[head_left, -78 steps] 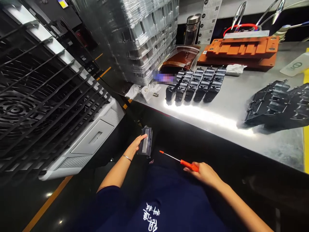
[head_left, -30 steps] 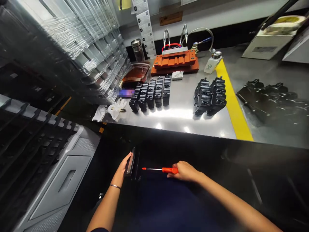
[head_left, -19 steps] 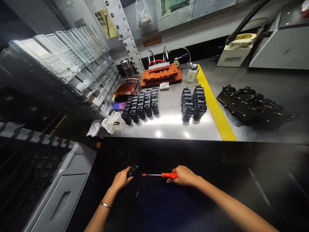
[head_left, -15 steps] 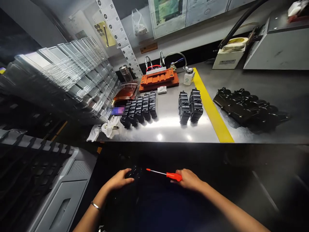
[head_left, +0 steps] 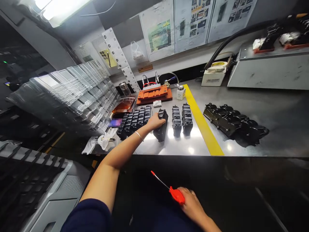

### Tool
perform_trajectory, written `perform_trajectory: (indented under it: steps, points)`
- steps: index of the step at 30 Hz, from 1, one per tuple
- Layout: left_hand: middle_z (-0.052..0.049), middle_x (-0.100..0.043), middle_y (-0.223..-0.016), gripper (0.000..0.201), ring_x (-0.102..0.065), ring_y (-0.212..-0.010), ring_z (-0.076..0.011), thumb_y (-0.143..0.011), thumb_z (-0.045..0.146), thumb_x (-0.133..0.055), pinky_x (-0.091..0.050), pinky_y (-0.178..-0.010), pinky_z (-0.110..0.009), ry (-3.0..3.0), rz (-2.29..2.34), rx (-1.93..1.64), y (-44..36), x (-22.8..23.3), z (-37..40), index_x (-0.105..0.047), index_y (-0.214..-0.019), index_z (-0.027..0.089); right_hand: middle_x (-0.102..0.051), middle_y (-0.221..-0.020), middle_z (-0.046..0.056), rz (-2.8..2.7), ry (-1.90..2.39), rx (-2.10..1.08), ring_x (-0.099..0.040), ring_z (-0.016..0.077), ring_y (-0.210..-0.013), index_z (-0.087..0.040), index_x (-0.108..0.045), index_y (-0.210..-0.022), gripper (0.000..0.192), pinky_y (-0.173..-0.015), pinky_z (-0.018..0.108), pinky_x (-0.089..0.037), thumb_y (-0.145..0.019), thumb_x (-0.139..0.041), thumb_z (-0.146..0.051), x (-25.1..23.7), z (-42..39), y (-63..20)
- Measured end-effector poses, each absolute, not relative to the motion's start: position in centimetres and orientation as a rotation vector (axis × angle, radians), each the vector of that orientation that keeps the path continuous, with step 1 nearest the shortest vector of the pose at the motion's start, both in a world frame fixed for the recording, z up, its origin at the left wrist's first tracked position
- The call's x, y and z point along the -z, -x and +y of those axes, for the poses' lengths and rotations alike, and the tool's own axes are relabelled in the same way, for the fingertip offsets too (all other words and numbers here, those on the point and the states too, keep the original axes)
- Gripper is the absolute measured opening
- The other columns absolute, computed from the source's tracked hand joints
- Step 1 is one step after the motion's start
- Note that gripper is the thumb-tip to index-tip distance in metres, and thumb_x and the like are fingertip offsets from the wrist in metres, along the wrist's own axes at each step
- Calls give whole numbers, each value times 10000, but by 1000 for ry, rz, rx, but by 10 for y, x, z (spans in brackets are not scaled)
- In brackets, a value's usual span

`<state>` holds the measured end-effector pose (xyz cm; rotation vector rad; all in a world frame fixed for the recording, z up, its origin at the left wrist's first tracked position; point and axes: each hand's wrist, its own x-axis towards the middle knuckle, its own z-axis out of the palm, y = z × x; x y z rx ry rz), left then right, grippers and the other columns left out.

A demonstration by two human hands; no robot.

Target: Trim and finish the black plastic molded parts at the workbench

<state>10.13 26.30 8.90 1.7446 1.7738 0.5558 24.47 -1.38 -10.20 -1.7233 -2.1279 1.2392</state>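
Note:
My left hand (head_left: 156, 121) reaches over the bench and grips the upper end of a black ribbed plastic part (head_left: 160, 132), which stands on the steel top. To its left is a row of several similar black parts (head_left: 135, 120), close together. Two more black parts (head_left: 182, 120) stand to its right. In front of the bench edge, my right hand (head_left: 191, 201) is closed round the red handle of a screwdriver (head_left: 177, 195). The screwdriver's thin metal shaft ends in a red tip pointing up and to the left, touching nothing.
A yellow stripe (head_left: 205, 125) crosses the steel bench. Beyond it lie more black parts (head_left: 231, 120). An orange fixture (head_left: 153, 95) and a white bottle (head_left: 180, 93) stand at the back. Stacked clear trays (head_left: 72, 90) rise at left, above a grey crate (head_left: 65, 196).
My left hand has moved from below the bench edge up onto the bench, with the black part now standing there. The right hand has lowered slightly, still holding the screwdriver. The view has tilted upward.

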Motion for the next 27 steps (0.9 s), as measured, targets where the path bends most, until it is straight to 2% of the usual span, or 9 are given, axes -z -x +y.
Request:
perform_trajectory:
  steps: [4, 7, 9, 12, 15, 18, 21, 23, 27]
  points:
    - [-198, -654, -1030, 553, -604, -994, -343, -706, 372, -722, -423, -882, -392, -1694, 1744, -497, -130, -77, 290, -542, -1142, 82, -692, -991, 49, -2157, 1733, -1164, -604, 247, -999, -239, -635, -905, 271, -857, 336, -371, -774, -413, -153, 114, -17, -244]
    - [-211, -636, -1093, 406, -563, -1090, -349, -834, 419, -593, -380, -957, -417, -1940, 1698, -521, -121, -77, 298, -578, -1081, 97, -696, -1001, 48, -2183, 1728, -1122, -601, 259, -1017, -261, -649, -924, 268, -871, 339, -372, -784, -439, -170, 127, -17, -242]
    - [-243, -574, -1208, 354, -469, -1217, -359, -891, 342, -517, -295, -1040, -452, -2186, 1808, -489, -106, -81, 300, -566, -1119, 75, -693, -1040, 57, -2199, 1716, -1114, -595, 268, -1044, -266, -654, -962, 265, -891, 345, -367, -797, -460, -192, 134, -17, -241]
    - [-315, -460, -1312, 412, -366, -1293, -395, -842, 179, -559, -222, -1077, -507, -2307, 2012, -308, -85, -87, 289, -498, -1209, 0, -684, -1092, 74, -2239, 1713, -1099, -590, 277, -1066, -260, -654, -1010, 281, -924, 363, -358, -796, -481, -205, 139, -15, -238]
    - [-317, -505, -1235, 420, -453, -1205, -398, -782, 164, -626, -326, -1019, -489, -2262, 2005, -223, -74, -89, 256, -526, -1154, -3, -689, -1078, 88, -2282, 1716, -1088, -600, 276, -1044, -233, -661, -1001, 288, -929, 378, -365, -788, -471, -197, 137, -11, -236]
    - [-206, -573, -1144, 330, -534, -1112, -338, -792, 234, -609, -425, -936, -436, -2263, 1971, -135, -64, -87, 209, -560, -1089, 100, -696, -1077, 78, -2282, 1673, -1119, -609, 266, -1041, -227, -665, -1005, 308, -932, 378, -380, -775, -463, -182, 131, -11, -241]
    - [-182, -494, -1279, 507, -545, -1128, -305, -794, 294, -576, -463, -898, -391, -2237, 2006, -48, -42, -85, 170, -445, -1256, 132, -703, -1067, 64, -2160, 1588, -1127, -624, 259, -1025, -246, -668, -1002, 258, -916, 343, -414, -825, -499, -326, 120, -19, -252]
    - [-202, -450, -1352, 653, -558, -1137, -296, -798, 334, -552, -460, -908, -369, -2129, 2012, -52, -25, -82, 156, -316, -1366, 114, -714, -995, 53, -2002, 1611, -1095, -648, 245, -944, -263, -664, -965, 326, -849, 311, -454, -863, -461, -498, 106, -27, -259]
    - [-211, -602, -1208, 701, -616, -1063, -330, -807, 343, -489, -459, -871, -384, -1975, 1912, -62, -1, -76, 155, -250, -1406, 68, -711, -849, 14, -1733, 1934, -1014, -670, 234, -792, -308, -629, -944, 483, -668, 286, -490, -843, -357, -694, 66, -33, -262]
